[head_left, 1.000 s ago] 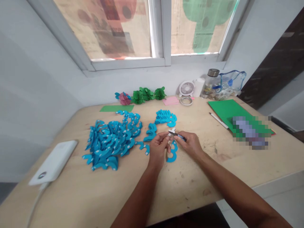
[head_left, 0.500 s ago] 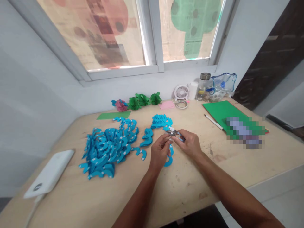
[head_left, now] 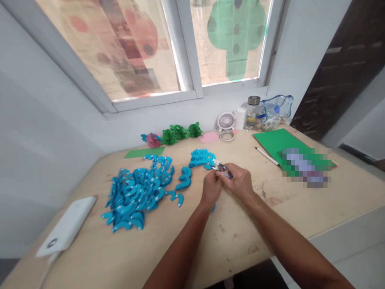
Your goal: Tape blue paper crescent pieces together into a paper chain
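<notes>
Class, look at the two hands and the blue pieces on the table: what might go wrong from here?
The right hand grips a scissor-like tool with its tips close to the left hand, so a slip might nick a finger. Many blue cutouts lie heaped to the left of the hands, so a sideways sweep could scatter them.

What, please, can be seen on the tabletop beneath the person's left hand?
A sliver of blue paper peeks out on the wooden tabletop, just nearer the viewer than the left hand. Its full extent, and anything else directly beneath the hand, is covered.
</notes>
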### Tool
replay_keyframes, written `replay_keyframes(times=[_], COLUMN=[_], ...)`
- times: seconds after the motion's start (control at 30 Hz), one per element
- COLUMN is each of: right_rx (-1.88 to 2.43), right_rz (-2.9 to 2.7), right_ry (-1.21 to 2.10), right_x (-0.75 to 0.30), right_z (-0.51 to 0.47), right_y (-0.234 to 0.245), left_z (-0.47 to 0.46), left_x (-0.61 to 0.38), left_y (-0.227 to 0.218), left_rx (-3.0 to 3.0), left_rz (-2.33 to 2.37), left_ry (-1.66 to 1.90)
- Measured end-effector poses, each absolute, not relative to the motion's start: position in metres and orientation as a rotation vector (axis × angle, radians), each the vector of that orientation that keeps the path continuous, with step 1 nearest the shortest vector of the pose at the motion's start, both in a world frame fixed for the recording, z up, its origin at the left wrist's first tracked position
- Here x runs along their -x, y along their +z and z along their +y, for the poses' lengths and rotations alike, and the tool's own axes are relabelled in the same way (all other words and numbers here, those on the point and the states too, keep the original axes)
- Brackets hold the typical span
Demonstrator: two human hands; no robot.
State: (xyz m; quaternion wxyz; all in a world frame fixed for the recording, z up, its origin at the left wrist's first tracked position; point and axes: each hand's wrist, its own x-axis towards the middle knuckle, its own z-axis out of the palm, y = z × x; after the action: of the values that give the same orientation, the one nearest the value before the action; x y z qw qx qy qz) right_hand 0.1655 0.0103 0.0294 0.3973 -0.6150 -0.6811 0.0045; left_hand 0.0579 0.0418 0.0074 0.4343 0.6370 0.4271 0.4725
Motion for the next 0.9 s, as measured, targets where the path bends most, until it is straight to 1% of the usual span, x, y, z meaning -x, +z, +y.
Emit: replay_keyframes(times=[0.07,0.17,0.33,0.63,0.9], right_rx=[1.568,1.578,1.572,1.637,1.677], right_rz=[-1.744,-1.778,-1.860,-2.055,-2.130], right_ry=[0.008,0.006,0.019,-0.038,-0.028], right_x=[-0.165,-0.162,-0.156,-0.153,-0.151], right_z=[0.010,0.009,0.009,0.010,0.008], right_y=[0.029,0.026,0.022,0.017,0.018], left_z=[0.032,0.021,0.020,0.031,0.035], left_x=[-0.043,-0.021,-0.002,0.008,0.012], left_y=[0.011,0.017,0.023,0.007,0.006], left_rx=[-1.491,-1.411,-1.634,-2.412,-2.607], left_rz=[1.111,1.232,1.309,1.384,1.349], left_ry=[1.251,1.463,1.647,1.573,1.548])
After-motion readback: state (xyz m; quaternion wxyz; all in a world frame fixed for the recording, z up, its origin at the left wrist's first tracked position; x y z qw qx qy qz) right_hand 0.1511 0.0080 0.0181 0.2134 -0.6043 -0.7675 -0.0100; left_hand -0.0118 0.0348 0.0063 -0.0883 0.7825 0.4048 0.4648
